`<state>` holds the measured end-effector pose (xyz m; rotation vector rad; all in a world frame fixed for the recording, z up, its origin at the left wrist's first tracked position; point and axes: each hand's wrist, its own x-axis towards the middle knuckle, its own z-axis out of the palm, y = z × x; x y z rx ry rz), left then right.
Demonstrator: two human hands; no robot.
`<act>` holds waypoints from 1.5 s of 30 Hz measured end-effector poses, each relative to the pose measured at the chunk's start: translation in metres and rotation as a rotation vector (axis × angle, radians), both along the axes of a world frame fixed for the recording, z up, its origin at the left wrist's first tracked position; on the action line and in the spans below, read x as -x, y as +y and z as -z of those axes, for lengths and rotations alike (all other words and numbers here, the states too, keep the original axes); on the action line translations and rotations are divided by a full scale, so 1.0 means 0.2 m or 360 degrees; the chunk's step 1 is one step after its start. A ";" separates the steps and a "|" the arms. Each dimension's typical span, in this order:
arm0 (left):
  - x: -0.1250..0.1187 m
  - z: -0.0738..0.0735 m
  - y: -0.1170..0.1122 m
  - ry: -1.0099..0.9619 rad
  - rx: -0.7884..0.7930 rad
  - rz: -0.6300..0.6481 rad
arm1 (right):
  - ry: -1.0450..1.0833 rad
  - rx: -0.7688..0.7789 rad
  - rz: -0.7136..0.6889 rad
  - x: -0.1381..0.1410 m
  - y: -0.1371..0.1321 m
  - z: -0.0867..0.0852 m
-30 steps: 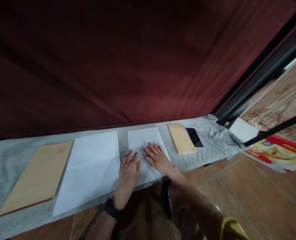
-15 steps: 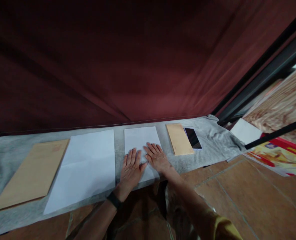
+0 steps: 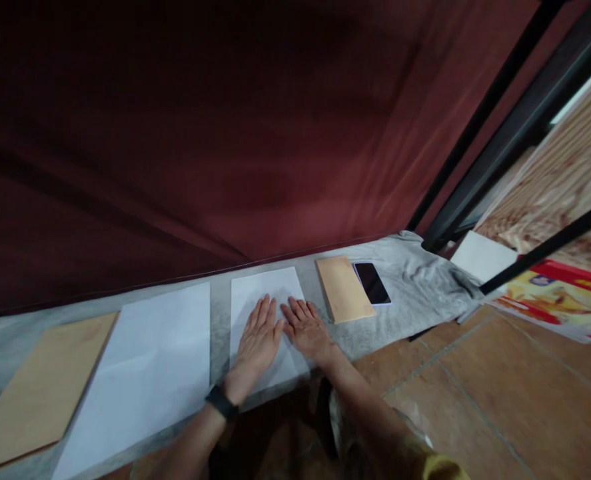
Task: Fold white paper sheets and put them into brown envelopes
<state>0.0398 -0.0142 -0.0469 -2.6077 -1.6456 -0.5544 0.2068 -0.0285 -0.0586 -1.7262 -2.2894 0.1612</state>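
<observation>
A white sheet of paper lies under both palms on the grey cloth. My left hand rests flat on its left part, fingers stretched toward the far edge, a dark watch on the wrist. Beside it my right hand also lies flat, fingers a little spread and angled leftward over the paper's right part. The hands cover much of the sheet's middle. To the right sit a small stack of brown envelopes and a phone with a dark screen.
On the left are a larger white sheet with creases and a big brown envelope. Grey cloth covers the narrow surface. A dark red curtain hangs behind; black bars and a colourful printed box stand right.
The view has tilted and shifted, so the things sit lower at the left. My left hand has slid slightly farther up the paper; both hands stay flat on it.
</observation>
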 end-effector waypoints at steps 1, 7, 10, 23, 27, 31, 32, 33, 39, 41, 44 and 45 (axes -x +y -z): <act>-0.05 0.00 0.06 0.0007 0.0035 0.0042 | 0.0002 0.0013 -0.0004 0.00 0.00 0.00; -0.13 0.04 0.40 0.0146 0.0135 0.0020 | 0.0037 0.0018 0.0002 -0.01 0.01 0.02; -0.03 0.07 0.47 0.0193 0.0098 -0.0057 | 0.0062 -0.0029 0.0000 -0.01 0.01 0.03; 0.13 0.03 0.05 0.0320 0.0215 -0.0473 | 0.0065 -0.0088 -0.0028 -0.03 -0.01 0.02; 0.09 0.08 -0.26 0.0199 0.0033 -0.0002 | 0.0080 -0.0112 -0.0055 -0.04 -0.01 0.00; 0.06 0.09 -0.41 0.0212 0.0089 0.0199 | 0.0091 -0.0142 -0.0110 -0.02 -0.03 -0.03; 0.07 0.09 -0.41 0.0218 0.0119 0.0218 | 0.0097 -0.0143 -0.0137 -0.01 -0.05 -0.04; 0.08 0.08 -0.41 0.0224 0.0150 0.0241 | 0.0106 -0.0140 -0.0168 0.00 -0.07 -0.04; 0.17 0.03 -0.39 0.0242 0.0239 0.0400 | 0.0068 -0.0042 -0.0348 0.02 -0.17 -0.02; 0.19 0.02 -0.40 0.0249 0.0232 0.0408 | 0.0044 -0.0025 -0.0370 0.01 -0.17 -0.01; 0.22 0.01 -0.42 0.0239 0.0243 0.0426 | 0.0034 -0.0021 -0.0389 -0.02 -0.17 -0.01; 0.23 0.00 -0.42 0.0226 0.0258 0.0435 | 0.0035 -0.0016 -0.0396 -0.04 -0.17 -0.02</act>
